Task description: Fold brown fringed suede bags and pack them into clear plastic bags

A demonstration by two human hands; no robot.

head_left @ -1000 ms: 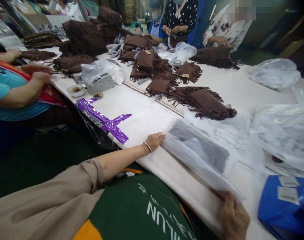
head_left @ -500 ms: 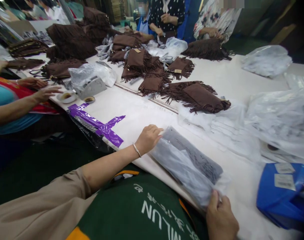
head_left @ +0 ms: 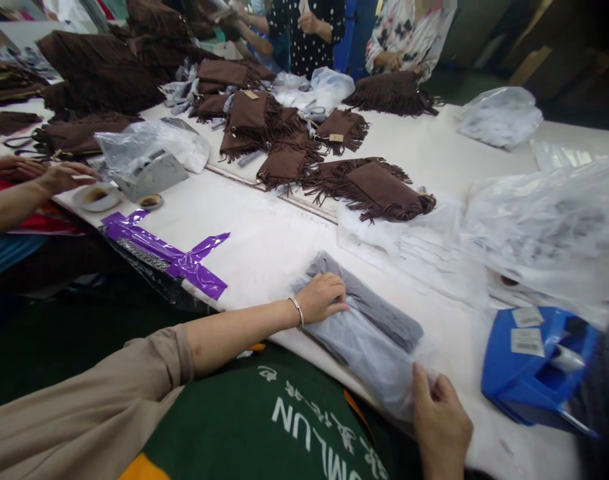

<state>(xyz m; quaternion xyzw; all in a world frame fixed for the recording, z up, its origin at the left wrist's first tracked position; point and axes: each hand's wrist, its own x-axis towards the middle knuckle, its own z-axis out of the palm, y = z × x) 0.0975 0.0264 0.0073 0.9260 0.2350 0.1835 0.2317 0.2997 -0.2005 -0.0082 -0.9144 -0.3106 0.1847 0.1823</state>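
Observation:
A clear plastic bag (head_left: 369, 360) with a folded grey item (head_left: 379, 303) inside lies at the table's near edge. The kind of grey item cannot be made out. My left hand (head_left: 323, 298), with a bracelet at the wrist, rests on the upper left part of the bag, its fingers curled together on the plastic. At the bag's lower right end, my right hand (head_left: 441, 417) pinches the edge between thumb and fingers. Some of the bag's left end is hidden beneath my left hand.
Brown fringed bags (head_left: 384, 190) lie across the white table (head_left: 264, 233). To the right stand a blue tape dispenser (head_left: 529, 373) and a heap of plastic bags (head_left: 549, 227). Purple tape (head_left: 199, 267) covers the left edge. A co-worker's hand (head_left: 64, 179) is near a dish (head_left: 97, 197).
My left hand has moved from the bag's far left corner onto its upper surface, toward me and right. My right hand keeps its pinch. The camera view has shifted right.

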